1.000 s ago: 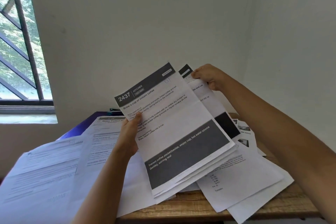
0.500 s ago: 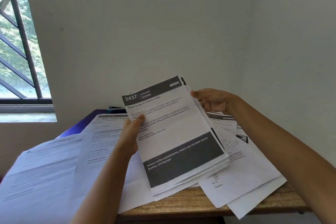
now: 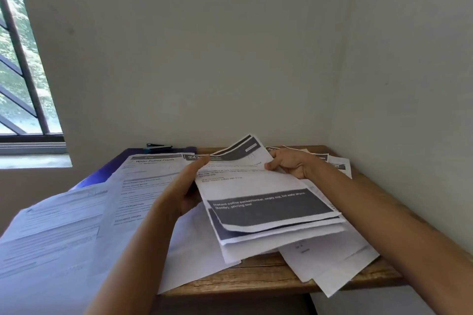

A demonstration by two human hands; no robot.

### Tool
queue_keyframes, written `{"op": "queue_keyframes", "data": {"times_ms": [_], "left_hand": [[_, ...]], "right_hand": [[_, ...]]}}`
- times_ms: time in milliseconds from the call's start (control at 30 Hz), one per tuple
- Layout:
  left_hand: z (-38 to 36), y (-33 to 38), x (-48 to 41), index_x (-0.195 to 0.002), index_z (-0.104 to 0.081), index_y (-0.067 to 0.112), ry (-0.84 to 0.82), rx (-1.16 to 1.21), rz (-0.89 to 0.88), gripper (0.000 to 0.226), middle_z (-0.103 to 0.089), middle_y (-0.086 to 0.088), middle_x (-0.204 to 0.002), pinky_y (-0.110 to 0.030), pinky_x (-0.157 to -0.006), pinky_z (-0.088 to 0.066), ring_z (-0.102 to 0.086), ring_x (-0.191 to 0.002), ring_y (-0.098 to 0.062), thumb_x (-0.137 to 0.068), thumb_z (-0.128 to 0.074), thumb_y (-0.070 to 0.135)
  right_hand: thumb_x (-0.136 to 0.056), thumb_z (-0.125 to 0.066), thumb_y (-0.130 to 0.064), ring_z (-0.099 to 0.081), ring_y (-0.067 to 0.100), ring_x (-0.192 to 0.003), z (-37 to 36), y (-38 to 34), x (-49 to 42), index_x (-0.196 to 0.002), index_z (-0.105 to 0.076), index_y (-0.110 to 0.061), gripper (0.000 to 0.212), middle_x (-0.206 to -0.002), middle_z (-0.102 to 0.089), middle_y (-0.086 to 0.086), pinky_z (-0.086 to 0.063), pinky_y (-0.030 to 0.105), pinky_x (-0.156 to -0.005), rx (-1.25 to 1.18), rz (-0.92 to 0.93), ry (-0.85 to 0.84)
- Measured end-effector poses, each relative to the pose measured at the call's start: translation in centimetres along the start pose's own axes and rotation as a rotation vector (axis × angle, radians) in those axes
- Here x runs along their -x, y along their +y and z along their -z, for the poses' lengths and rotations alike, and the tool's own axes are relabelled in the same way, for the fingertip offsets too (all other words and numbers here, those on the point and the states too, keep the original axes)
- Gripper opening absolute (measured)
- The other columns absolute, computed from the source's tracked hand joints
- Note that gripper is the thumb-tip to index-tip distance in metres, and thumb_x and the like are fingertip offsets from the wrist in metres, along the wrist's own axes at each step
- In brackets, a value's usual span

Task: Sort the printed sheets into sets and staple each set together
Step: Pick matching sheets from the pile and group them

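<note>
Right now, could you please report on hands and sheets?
Left hand and right hand hold the coffee set. Stapler at desk's back edge, untouched. Loose sheets crowd underneath.

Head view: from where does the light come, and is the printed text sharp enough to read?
In the head view, daylight enters from the window at left, tinting the left sheets bluish; bold lines on the held stack are legible, but small print is smeared; wide-angle distortion tilts the window bar.
</note>
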State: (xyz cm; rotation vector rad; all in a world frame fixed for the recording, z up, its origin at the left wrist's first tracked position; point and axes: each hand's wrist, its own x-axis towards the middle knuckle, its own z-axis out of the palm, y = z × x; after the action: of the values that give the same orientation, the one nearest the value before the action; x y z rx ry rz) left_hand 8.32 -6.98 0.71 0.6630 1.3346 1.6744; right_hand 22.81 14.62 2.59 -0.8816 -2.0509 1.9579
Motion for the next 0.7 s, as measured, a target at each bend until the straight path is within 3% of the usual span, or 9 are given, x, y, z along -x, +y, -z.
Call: {"op": "queue_keyframes", "data": {"times_ms": [100, 200, 267, 367, 433, 500, 600, 700], "left_hand": [[0.1, -0.2, -0.2, -0.116, -0.063, 0.007, 0.035, -0.054, 0.009, 0.035, -0.07, -0.019, -0.11, -0.044, -0.09, -0.053, -0.067, -0.099, -0.032, -0.099, -0.048, 0.033], [0.3, -0.2, -0.4, -0.117, -0.062, 0.01, 0.088, -0.065, -0.021, 0.031, -0.073, -0.014, -0.103, -0.041, -0.076, -0.057, -0.071, -0.092, -0.029, -0.099, -0.048, 0.031], [0.5, -0.2, -0.5, -0.119, -0.06, 0.011, 0.12, -0.057, -0.055, 0.027, -0.074, -0.012, -0.1, -0.038, -0.065, -0.059, -0.072, -0.084, -0.027, -0.099, -0.05, 0.025], [0.7, -0.6, -0.8, -0.125, -0.052, 0.01, 0.159, -0.074, -0.095, 0.032, -0.07, -0.016, -0.107, -0.036, -0.057, -0.06, -0.07, -0.085, -0.03, -0.094, -0.056, 0.007], [0.5, -0.9, -0.8, -0.117, -0.053, 0.011, 0.189, -0.09, -0.112, 0.027, -0.069, -0.016, -0.102, -0.035, -0.051, -0.058, -0.07, -0.079, -0.028, -0.093, -0.054, -0.001], [0.4, -1.1, -0.9, -0.112, -0.053, 0.015, 0.216, -0.089, -0.116, 0.024, -0.068, -0.015, -0.1, -0.037, -0.05, -0.058, -0.069, -0.078, -0.029, -0.094, -0.052, -0.002], [0.3, -1.2, -1.0, -0.115, -0.052, 0.017, 0.246, -0.162, -0.13, 0.025, -0.068, -0.014, -0.102, -0.041, -0.057, -0.058, -0.069, -0.083, -0.031, -0.095, -0.053, 0.002], [0.3, -1.3, -1.2, -0.115, -0.051, 0.017, 0.265, -0.188, -0.147, 0.025, -0.067, -0.014, -0.102, -0.043, -0.06, -0.055, -0.068, -0.084, -0.031, -0.095, -0.053, 0.003]], "right_hand": [[-0.093, -0.045, 0.01, -0.069, 0.02, -0.079, -0.2, 0.7, 0.3, -0.122, -0.058, -0.001, 0.033, -0.103, -0.069, 0.009, -0.059, 0.03, -0.068, 0.005, 0.055, 0.03], [-0.094, -0.05, 0.004, -0.066, 0.026, -0.092, -0.6, 1.4, 0.4, -0.114, -0.061, -0.007, 0.025, -0.12, -0.063, 0.012, -0.058, 0.036, -0.079, -0.021, 0.131, 0.081], [-0.095, -0.052, -0.001, -0.064, 0.027, -0.1, -0.8, 1.9, 0.2, -0.11, -0.061, -0.012, 0.021, -0.122, -0.063, 0.011, -0.054, 0.042, -0.089, -0.012, 0.167, 0.114], [-0.096, -0.051, -0.005, -0.061, 0.03, -0.112, -1.3, 2.5, 0.1, -0.123, -0.057, -0.01, 0.028, -0.126, -0.061, 0.011, -0.05, 0.044, -0.096, 0.014, 0.213, 0.133], [-0.097, -0.05, -0.007, -0.06, 0.03, -0.114, -1.4, 2.6, 0.0, -0.127, -0.053, -0.006, 0.031, -0.124, -0.062, 0.01, -0.051, 0.041, -0.094, 0.02, 0.226, 0.117], [-0.097, -0.052, -0.011, -0.062, 0.028, -0.108, -1.1, 2.4, -0.1, -0.117, -0.056, -0.008, 0.021, -0.118, -0.064, 0.01, -0.054, 0.039, -0.089, 0.027, 0.211, 0.135], [-0.092, -0.06, -0.011, -0.061, 0.021, -0.094, 1.0, 2.0, -0.8, -0.098, -0.057, -0.011, 0.007, -0.11, -0.064, 0.013, -0.054, 0.038, -0.088, 0.2, 0.266, 0.427], [-0.089, -0.062, -0.018, -0.057, 0.022, -0.096, 4.9, 2.7, -1.0, -0.11, -0.059, -0.002, 0.026, -0.106, -0.061, 0.006, -0.047, 0.03, -0.083, 0.6, 0.245, 0.76]]}}
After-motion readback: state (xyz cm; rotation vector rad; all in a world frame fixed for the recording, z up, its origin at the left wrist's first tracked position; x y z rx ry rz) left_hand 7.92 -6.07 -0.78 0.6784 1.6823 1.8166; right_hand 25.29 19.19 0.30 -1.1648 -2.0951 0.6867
